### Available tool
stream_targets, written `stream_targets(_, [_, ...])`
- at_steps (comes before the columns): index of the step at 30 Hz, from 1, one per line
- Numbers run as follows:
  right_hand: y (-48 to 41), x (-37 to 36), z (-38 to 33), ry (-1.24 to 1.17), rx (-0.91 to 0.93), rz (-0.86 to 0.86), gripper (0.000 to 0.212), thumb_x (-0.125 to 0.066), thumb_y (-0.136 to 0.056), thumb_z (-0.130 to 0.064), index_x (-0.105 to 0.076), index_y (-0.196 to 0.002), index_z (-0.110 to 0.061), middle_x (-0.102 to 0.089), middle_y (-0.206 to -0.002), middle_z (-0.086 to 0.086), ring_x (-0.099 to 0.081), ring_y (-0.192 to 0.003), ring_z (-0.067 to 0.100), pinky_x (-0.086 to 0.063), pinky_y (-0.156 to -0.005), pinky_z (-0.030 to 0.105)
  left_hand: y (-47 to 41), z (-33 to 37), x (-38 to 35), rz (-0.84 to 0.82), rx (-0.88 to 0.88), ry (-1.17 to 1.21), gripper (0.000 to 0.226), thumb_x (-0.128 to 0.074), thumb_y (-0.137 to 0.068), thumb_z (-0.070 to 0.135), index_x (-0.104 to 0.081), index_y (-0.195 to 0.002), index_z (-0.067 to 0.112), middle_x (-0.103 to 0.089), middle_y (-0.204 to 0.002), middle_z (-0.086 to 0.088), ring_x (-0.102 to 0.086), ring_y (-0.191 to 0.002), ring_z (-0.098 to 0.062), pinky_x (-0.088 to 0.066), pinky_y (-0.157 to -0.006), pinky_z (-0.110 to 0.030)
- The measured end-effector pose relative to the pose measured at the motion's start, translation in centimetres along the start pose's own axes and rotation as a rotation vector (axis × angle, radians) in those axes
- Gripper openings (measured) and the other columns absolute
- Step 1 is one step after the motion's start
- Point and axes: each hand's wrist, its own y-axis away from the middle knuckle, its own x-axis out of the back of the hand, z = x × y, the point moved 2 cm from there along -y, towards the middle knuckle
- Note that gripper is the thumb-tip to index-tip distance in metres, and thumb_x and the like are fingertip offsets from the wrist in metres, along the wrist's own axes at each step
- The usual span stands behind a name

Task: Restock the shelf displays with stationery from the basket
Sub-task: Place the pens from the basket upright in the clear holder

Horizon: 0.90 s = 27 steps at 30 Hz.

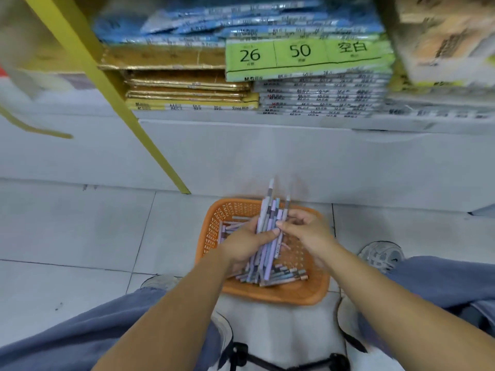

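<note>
Right beneath both hands, on the pale tiled floor, sits the orange perforated plastic basket (pixel 281 297), and the action is just above it. The left hand (pixel 247 243) is wrapped round a bundle of slim lilac, grey and pale-blue pens (pixel 267 223), fingers curled and thumb across the front, with the pen tips pointing away towards the shelf. In from the other side comes the right hand (pixel 304 232), thumb and curled fingers pinching the bundle's edge. My read is that it's squaring the pens into one tidy sheaf for the display. Holding them over the basket looks sensible too, since a slipped pen would drop back among the stock.

Now the count: one basket, two hands, one bundle. The bundle looks like eight to ten pens, but they overlap and blur, so that's no firm number. Under the left wrist lie more loose pens (pixel 281 275), flat on the basket floor, perhaps a dozen, with a few more beyond the left knuckles.

Well beyond the fingertips, above the white shelf base (pixel 267 156), are stacked paper packs: gold packs (pixel 187 84), blue packs (pixel 214 25) and a green-labelled pack (pixel 308 58). None of the pens has reached the shelf yet.
</note>
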Motion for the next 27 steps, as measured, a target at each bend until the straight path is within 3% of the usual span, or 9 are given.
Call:
stream_targets(3, [1.5,0.3,-4.9,0.012,0.138,0.028,0.027,-0.071,-0.083,-0.001,-0.064,-0.109,-0.002,-0.067,-0.075,0.007,-0.065,-0.056,0.009,-0.052,-0.050,0.021,2.4,5.3,-0.9,0.004,-0.141,-0.078,0.028,-0.064,-0.095,0.010,-0.062,-0.122,0.016,-0.074,-0.096,0.001,-0.070,-0.086,-0.014,-0.055,-0.072,-0.023])
stream_targets(5, [2.6,0.6,-8.7,0.042,0.239,0.033,0.047,-0.074,-0.081,-0.004,-0.054,-0.123,-0.014,-0.071,-0.081,0.013,-0.068,-0.062,0.014,-0.055,-0.057,0.023,4.3,9.2,-1.3,-0.001,-0.220,-0.133,0.019,-0.063,-0.096,0.011,-0.064,-0.115,0.008,-0.073,-0.083,0.000,-0.068,-0.076,-0.017,-0.056,-0.069,-0.026])
stream_targets(7, [4.0,0.8,-12.6,0.049,0.344,-0.008,0.071,-0.075,-0.081,-0.008,-0.035,-0.132,-0.036,-0.073,-0.080,0.013,-0.071,-0.065,0.016,-0.054,-0.059,0.021,6.3,13.1,-2.0,0.002,-0.297,-0.181,0.023,-0.062,-0.097,0.014,-0.063,-0.118,0.005,-0.072,-0.087,-0.006,-0.068,-0.077,-0.022,-0.058,-0.075,-0.033])
stream_targets(9, [5.5,1.1,-16.6,0.048,0.449,-0.035,0.081,-0.075,-0.081,-0.008,-0.026,-0.136,-0.043,-0.073,-0.076,0.012,-0.071,-0.066,0.019,-0.055,-0.061,0.021,8.2,16.7,-2.9,0.013,-0.365,-0.206,0.028,-0.063,-0.097,0.017,-0.062,-0.124,0.013,-0.074,-0.101,-0.010,-0.072,-0.086,-0.025,-0.059,-0.086,-0.040])
stream_targets(12, [7.9,1.4,-21.9,0.023,0.592,-0.036,0.078,-0.074,-0.079,-0.002,-0.035,-0.134,-0.041,-0.072,-0.072,0.013,-0.069,-0.063,0.022,-0.055,-0.062,0.024,10.4,21.6,-4.5,0.033,-0.476,-0.235,0.026,-0.064,-0.096,0.016,-0.063,-0.122,0.020,-0.075,-0.107,-0.009,-0.073,-0.090,-0.025,-0.058,-0.091,-0.043])
stream_targets(16, [10.8,2.2,-28.2,0.042,0.786,0.009,0.076,-0.077,-0.076,-0.001,-0.046,-0.126,-0.048,-0.071,-0.077,0.005,-0.071,-0.069,0.022,-0.056,-0.061,0.025,12.3,26.7,-6.1,0.113,-0.598,-0.262,0.016,-0.064,-0.096,0.019,-0.067,-0.111,0.020,-0.077,-0.095,-0.008,-0.073,-0.082,-0.025,-0.055,-0.081,-0.042])
stream_targets(18, [12.0,2.7,-31.4,0.099,0.879,0.045,0.071,-0.078,-0.078,-0.007,-0.047,-0.120,-0.055,-0.071,-0.081,0.004,-0.072,-0.075,0.020,-0.056,-0.063,0.025,12.9,29.1,-6.7,0.156,-0.656,-0.255,0.012,-0.064,-0.096,0.023,-0.068,-0.108,0.022,-0.078,-0.090,-0.004,-0.074,-0.080,-0.021,-0.057,-0.073,-0.033])
stream_targets(20, [12.7,3.1,-34.9,0.113,0.972,0.055,0.065,-0.076,-0.080,-0.008,-0.048,-0.115,-0.056,-0.071,-0.080,0.004,-0.071,-0.077,0.021,-0.057,-0.064,0.028,13.1,31.5,-7.0,0.209,-0.716,-0.181,0.012,-0.063,-0.097,0.022,-0.066,-0.109,0.023,-0.078,-0.090,0.000,-0.075,-0.084,-0.017,-0.057,-0.067,-0.025])
stream_targets(27, [11.7,5.2,-48.0,0.274,1.292,0.276,0.056,-0.069,-0.084,-0.006,-0.043,-0.103,-0.052,-0.069,-0.072,0.000,-0.070,-0.071,0.012,-0.056,-0.063,0.025,12.7,36.9,-6.1,0.255,-0.878,0.078,0.015,-0.056,-0.100,0.015,-0.057,-0.114,0.011,-0.078,-0.086,-0.001,-0.073,-0.073,-0.016,-0.060,-0.067,-0.026])
